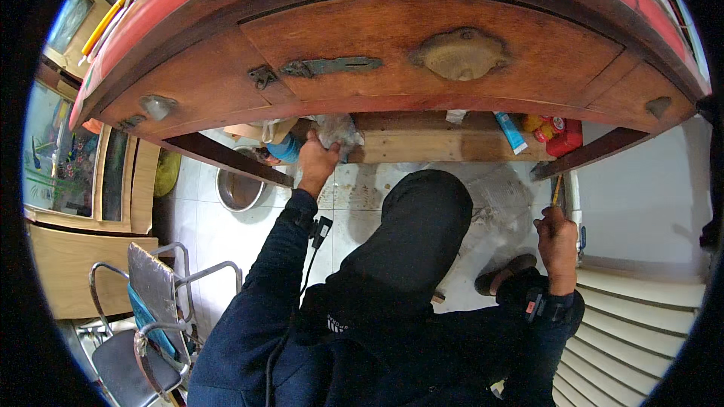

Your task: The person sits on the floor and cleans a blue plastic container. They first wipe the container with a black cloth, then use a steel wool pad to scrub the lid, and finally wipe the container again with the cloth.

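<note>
Under the front of a wooden desk with drawers (362, 22), my left hand (318, 161) grips a crumpled clear plastic bag (339, 129); what is inside it is not distinct. A blue rolled or ribbed item (284, 148) lies just left of that hand on the low wooden shelf (413, 147). Over on the right, my right hand (557, 246) holds a thin yellowish stick (557, 187), perhaps a pencil or brush, pointing up and away from me. Its far tip is near the desk's right leg (588, 152).
On the shelf lie a blue tube (511, 133) and a red container (565, 138). A metal basin (240, 186) sits on the tiled floor at left. There are also a metal-armed chair (153, 294), a glass-fronted cabinet (62, 152) and a white radiator (628, 322) at right.
</note>
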The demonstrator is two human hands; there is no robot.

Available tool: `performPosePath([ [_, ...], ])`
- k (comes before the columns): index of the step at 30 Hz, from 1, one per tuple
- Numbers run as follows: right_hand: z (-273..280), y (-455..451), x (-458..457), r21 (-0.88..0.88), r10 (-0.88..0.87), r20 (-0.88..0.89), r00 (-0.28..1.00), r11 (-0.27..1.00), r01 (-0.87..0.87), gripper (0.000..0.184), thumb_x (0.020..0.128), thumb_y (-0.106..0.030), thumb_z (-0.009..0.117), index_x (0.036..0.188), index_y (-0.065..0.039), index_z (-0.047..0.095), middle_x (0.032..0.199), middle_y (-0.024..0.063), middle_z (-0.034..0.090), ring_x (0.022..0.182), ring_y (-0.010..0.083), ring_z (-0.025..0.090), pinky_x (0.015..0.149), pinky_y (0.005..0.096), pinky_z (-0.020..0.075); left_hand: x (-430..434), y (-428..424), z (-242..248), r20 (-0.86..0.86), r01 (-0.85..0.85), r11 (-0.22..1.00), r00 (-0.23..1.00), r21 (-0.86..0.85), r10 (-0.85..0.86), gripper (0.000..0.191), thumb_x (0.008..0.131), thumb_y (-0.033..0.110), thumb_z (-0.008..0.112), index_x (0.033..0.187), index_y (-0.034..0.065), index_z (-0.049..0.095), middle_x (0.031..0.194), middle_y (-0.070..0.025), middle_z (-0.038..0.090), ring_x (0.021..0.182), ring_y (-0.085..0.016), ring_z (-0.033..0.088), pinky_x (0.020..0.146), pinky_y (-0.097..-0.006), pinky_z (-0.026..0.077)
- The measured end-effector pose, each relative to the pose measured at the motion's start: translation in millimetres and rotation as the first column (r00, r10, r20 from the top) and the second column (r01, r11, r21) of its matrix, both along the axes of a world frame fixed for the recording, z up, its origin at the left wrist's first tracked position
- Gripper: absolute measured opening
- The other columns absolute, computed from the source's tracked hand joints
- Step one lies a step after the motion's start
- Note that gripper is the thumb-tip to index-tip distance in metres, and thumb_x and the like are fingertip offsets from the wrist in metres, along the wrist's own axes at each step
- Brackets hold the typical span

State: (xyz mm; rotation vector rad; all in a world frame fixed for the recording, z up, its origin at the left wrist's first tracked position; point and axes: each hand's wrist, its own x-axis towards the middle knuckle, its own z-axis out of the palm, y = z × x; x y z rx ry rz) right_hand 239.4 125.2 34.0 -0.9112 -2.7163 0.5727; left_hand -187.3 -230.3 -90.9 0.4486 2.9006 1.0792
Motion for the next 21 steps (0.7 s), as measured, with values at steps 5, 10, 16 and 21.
performPosePath([
  [5, -5, -2, -2, -0.022, -0.002, 0.036, 0.999, 1.0, 0.002, 0.021, 0.09, -0.006, 0.081, 0.109, -0.003, 0.071, 0.087, 0.0293, 0.074, 0.084, 0.053, 0.072, 0.072, 0.0587, 0.0554, -13, -19, -50, 0.161, -0.171, 0.956, 0.964, -0.238, 0.213, 0.054, 0.083, 0.041, 0.091, 0.113, -0.0017, 0.076, 0.109, -0.0257, 0.082, 0.106, -0.046, 0.079, 0.091, -0.0514, 0.063],
  [10, -11, -2, -6, -0.006, 0.007, 0.065, 0.998, 1.0, -0.007, 0.021, 0.089, -0.005, 0.081, 0.107, -0.003, 0.071, 0.088, 0.0282, 0.074, 0.086, 0.053, 0.072, 0.072, 0.0585, 0.0556, -37, 3, -59, 0.087, -0.049, 0.989, 0.994, -0.143, 0.062, 0.045, 0.084, 0.038, 0.087, 0.112, 0.0029, 0.08, 0.101, -0.0273, 0.081, 0.098, -0.049, 0.078, 0.086, -0.0542, 0.063],
  [16, -15, -3, -9, -0.04, 0.027, 0.151, 0.988, 0.999, -0.021, 0.026, 0.088, 0.0, 0.083, 0.11, 0.001, 0.069, 0.084, 0.0234, 0.074, 0.08, 0.0423, 0.075, 0.07, 0.0502, 0.0553, -57, 13, -55, -0.15, 0.133, 0.955, 0.984, 0.264, -0.096, 0.058, 0.083, 0.029, 0.086, 0.13, -0.0004, 0.07, 0.104, -0.0295, 0.079, 0.102, -0.052, 0.075, 0.087, -0.0546, 0.062],
  [21, -17, -3, -12, -0.013, 0.097, 0.131, 0.987, 0.995, -0.096, 0.024, 0.087, -0.001, 0.083, 0.106, 0.002, 0.069, 0.079, 0.0229, 0.072, 0.074, 0.041, 0.073, 0.068, 0.0492, 0.0535, -37, -6, -44, -0.034, 0.001, 0.989, 0.999, -0.148, -0.007, 0.075, 0.087, 0.023, 0.083, 0.153, 0.0006, 0.053, 0.12, -0.0325, 0.075, 0.108, -0.049, 0.074, 0.089, -0.0568, 0.06],
])
